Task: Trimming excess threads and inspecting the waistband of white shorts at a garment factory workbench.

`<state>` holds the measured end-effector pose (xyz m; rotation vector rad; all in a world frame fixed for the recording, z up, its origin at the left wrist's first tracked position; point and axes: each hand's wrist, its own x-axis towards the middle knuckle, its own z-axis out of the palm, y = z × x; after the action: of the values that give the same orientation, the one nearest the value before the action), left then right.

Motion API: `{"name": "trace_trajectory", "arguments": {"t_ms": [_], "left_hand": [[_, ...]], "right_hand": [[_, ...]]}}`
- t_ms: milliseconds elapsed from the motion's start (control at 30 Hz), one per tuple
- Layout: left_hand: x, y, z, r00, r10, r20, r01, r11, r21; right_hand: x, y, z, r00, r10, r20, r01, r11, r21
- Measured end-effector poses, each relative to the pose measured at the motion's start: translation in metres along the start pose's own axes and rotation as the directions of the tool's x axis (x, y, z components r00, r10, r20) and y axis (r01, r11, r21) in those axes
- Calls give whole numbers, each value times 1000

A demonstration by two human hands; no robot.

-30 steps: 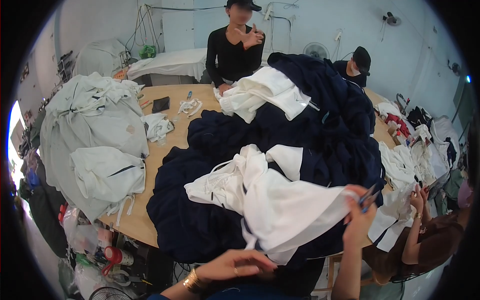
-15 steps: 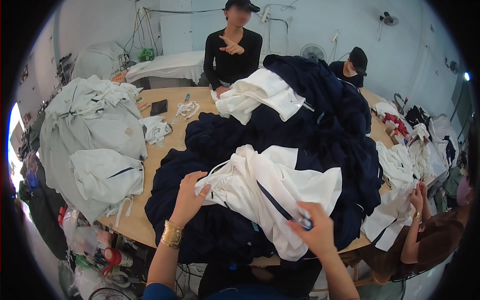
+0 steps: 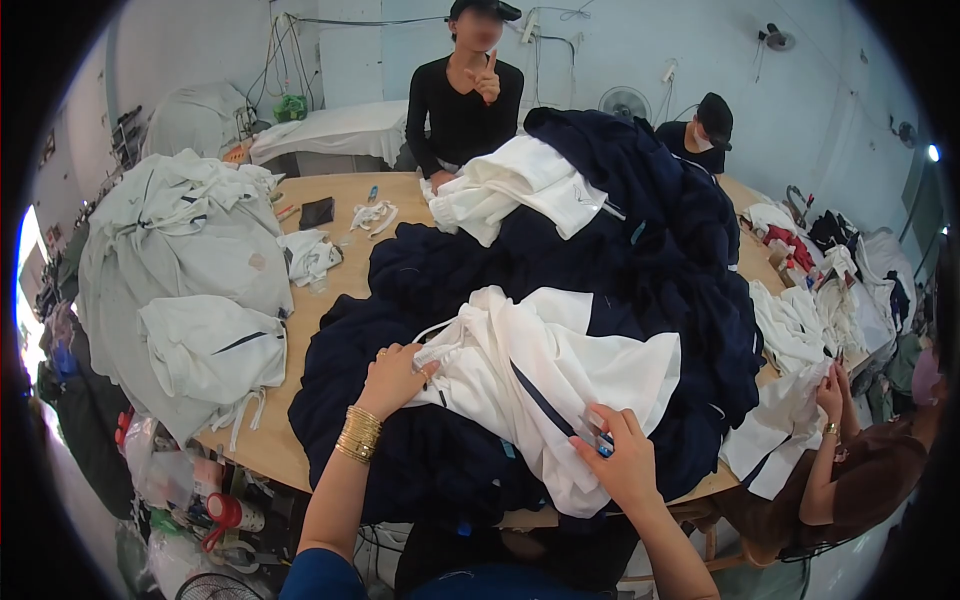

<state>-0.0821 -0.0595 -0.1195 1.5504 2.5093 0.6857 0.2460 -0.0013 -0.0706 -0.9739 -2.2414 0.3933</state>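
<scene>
White drawstring shorts (image 3: 560, 365) with a gathered waistband and a navy side stripe lie spread over a big heap of navy garments (image 3: 420, 465). My left hand (image 3: 395, 380), a gold bracelet at its wrist, is closed on the waistband end, next to the looped white cord. In my right hand (image 3: 622, 455) is a small blue tool (image 3: 605, 443), which looks like thread snips and is mostly hidden by the fingers. That hand rests at the lower part of the shorts, beside the navy stripe, its fingertips against the cloth.
Pale garments (image 3: 185, 270) are heaped at the left. Folded white clothes (image 3: 525, 190) top the navy heap, near a person in black (image 3: 465, 105). Another person sits at the far right back. At the right, a person's hands (image 3: 832, 390) hold white cloth. A dark wallet-like item (image 3: 317, 212) lies on the table (image 3: 265, 450).
My left hand has shifted slightly right along the waistband, its wrist turned. My right hand has moved slightly left and its fingers have drawn in. The person opposite has raised a finger upright.
</scene>
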Motion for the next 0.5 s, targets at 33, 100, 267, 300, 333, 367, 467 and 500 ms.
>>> {"name": "trace_trajectory", "arguments": {"t_ms": [33,100,267,300,333,367,467,500], "left_hand": [[0,2,0,999,9,46,-10,1000,15],[0,8,-1,999,32,33,-32,999,7],[12,7,-1,998,65,23,-61,985,-161],[14,9,-2,998,68,-2,-67,975,-210],[15,10,-4,997,70,-27,-75,963,-258],[15,14,-6,997,71,-27,-76,963,-260],[12,29,-19,971,10,-241,-131,858,-496],[10,39,-23,971,13,-239,-134,856,-499]], "right_hand": [[-1,-1,1,1000,20,15,-20,1000,-8],[-1,-2,3,999,41,28,-41,999,-13],[1,3,11,1000,-5,26,7,998,-55],[2,4,13,1000,-5,25,6,998,-55],[3,6,15,999,2,33,0,998,-56],[3,7,15,999,11,42,-8,998,-59],[2,7,14,998,24,58,-19,995,-99],[3,10,14,998,27,55,-21,994,-103]]}}
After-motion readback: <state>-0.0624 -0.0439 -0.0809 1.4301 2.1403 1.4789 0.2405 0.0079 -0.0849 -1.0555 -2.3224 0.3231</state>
